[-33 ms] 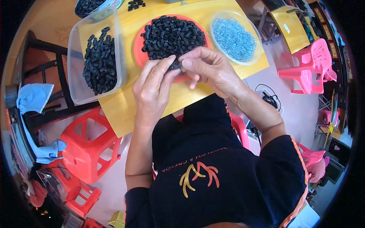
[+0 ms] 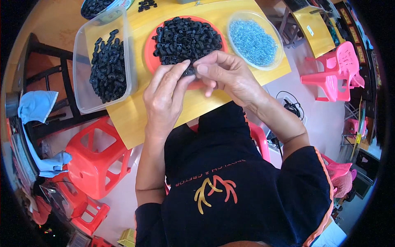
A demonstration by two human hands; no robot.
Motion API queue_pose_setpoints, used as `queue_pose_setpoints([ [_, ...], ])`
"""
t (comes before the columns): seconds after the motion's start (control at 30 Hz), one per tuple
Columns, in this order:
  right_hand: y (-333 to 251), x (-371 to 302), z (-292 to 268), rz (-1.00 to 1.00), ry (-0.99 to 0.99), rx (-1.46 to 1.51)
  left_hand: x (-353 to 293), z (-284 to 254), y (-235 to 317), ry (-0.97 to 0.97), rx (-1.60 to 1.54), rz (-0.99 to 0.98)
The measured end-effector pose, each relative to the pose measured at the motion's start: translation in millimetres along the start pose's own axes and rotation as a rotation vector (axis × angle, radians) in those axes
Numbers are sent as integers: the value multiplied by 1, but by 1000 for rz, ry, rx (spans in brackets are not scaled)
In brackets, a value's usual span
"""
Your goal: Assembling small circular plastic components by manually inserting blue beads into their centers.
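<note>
My left hand [image 2: 163,92] pinches a small black plastic part [image 2: 189,72] between thumb and fingers, over the near rim of a red round tray [image 2: 149,57]. Closed in a pinch, my right hand [image 2: 230,74] meets that part from the right; whatever lies between its fingertips is too small or hidden to make out. A heap of similar black plastic parts [image 2: 185,39] fills the tray just beyond both hands. To the right, a clear round tub [image 2: 280,49] holds many tiny pale-blue, see-through pieces [image 2: 253,43]. On the left stands a clear rectangular bin [image 2: 80,92] with more black parts [image 2: 108,72].
Everything stands on a yellow wooden table [image 2: 127,127]. A few loose black parts [image 2: 147,5] lie at its far edge, near a tub of dark pieces [image 2: 94,7]. Red stools [image 2: 96,156] are at the left, a pink chair [image 2: 335,74] and cables [image 2: 292,108] at the right.
</note>
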State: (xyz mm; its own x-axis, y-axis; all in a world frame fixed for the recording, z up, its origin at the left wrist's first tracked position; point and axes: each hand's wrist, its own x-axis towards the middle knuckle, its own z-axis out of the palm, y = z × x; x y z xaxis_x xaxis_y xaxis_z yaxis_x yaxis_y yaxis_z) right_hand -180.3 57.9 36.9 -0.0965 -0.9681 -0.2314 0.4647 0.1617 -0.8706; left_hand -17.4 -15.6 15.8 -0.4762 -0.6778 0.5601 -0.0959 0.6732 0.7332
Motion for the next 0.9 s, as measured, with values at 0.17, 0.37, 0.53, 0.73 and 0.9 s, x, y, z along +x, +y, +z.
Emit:
queue_pose_setpoints([
  [0.17, -4, -5, 6, -80, 34, -171, 1, -1, 1, -17, 5, 36],
  [0.37, -7, -6, 6, -103, 40, -163, 4, -2, 1, -65, -32, 33],
  [0.53, -6, -7, 3, -89, 20, -135, 3, -1, 2, -59, -88, -10],
  [0.73, -7, -8, 2, -74, 1, -108, 2, -2, 2, -70, -98, -10],
  [0.9, -8, -10, 3, -61, 4, -146, 1, -1, 3, -80, -110, -23],
])
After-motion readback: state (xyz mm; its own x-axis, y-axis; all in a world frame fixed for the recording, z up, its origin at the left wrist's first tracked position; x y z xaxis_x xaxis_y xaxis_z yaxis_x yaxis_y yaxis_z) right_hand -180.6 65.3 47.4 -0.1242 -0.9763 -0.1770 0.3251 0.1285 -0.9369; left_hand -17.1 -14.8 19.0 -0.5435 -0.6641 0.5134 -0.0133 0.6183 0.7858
